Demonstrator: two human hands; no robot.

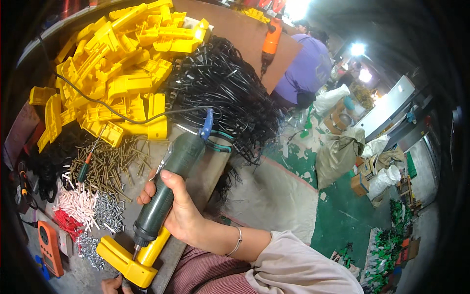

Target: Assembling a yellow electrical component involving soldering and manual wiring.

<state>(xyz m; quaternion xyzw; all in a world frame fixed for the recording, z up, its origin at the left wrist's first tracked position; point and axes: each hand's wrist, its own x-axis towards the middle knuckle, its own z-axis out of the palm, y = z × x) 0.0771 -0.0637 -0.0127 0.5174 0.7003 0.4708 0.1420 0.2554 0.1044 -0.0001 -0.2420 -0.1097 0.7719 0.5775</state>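
With right hand wrapped around green screwdriver, apparently driving into yellow casing below this grip; next, needing straight pressure. For left hand, lower, partly hidden, cannot tell if pinching.

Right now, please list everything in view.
Shells: many, yellow, upper left
Cables: many, black, beside shells
Long screws: many, brass, below shells
Metal parts: many, silver, left
Small pieces: many, pink and red, left
Screwdriver: one, green and orange, left
Device: one, orange, lower left
Power tool: one, orange, top centre
Sacks: several, pale, right
Person: one, purple clothing, beyond cables
Driver: one, green, right hand
Workpiece: one, yellow, under driver
Right hand: one, on driver
Left hand: one, bottom edge
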